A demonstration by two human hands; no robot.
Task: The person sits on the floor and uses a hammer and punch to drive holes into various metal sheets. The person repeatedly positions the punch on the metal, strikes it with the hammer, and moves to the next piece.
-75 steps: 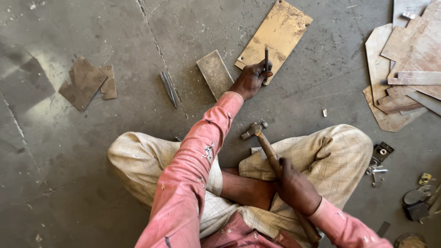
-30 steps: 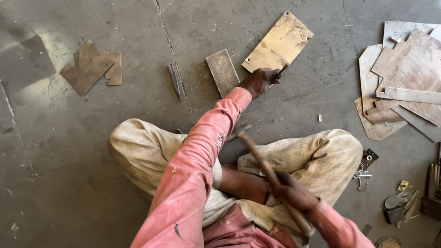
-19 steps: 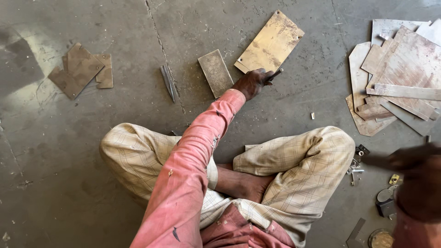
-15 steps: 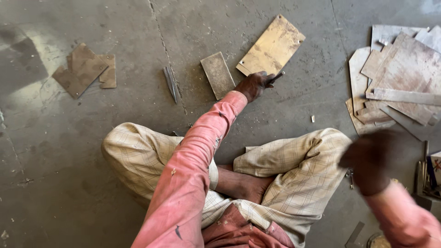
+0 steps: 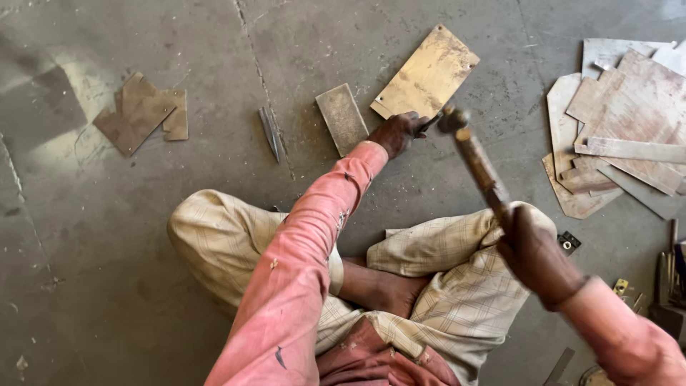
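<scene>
I sit cross-legged on a concrete floor. My left hand (image 5: 397,133) reaches forward and grips a small dark punch (image 5: 427,124), holding it at the near corner of a yellowish metal plate (image 5: 429,73). My right hand (image 5: 532,250) is closed around the wooden handle of a hammer (image 5: 477,163). The hammer head (image 5: 453,119) is at the top of the punch, right beside my left hand.
A small grey metal plate (image 5: 342,118) lies left of the yellowish one, with a thin chisel-like tool (image 5: 271,132) further left. Rusty offcuts (image 5: 139,114) lie at the far left. A stack of metal sheets (image 5: 623,121) sits at the right, small hardware (image 5: 668,275) below it.
My right hand swung the hammer out to the right and back; its head has now come down at the punch. The left hand stayed at the plate's corner.
</scene>
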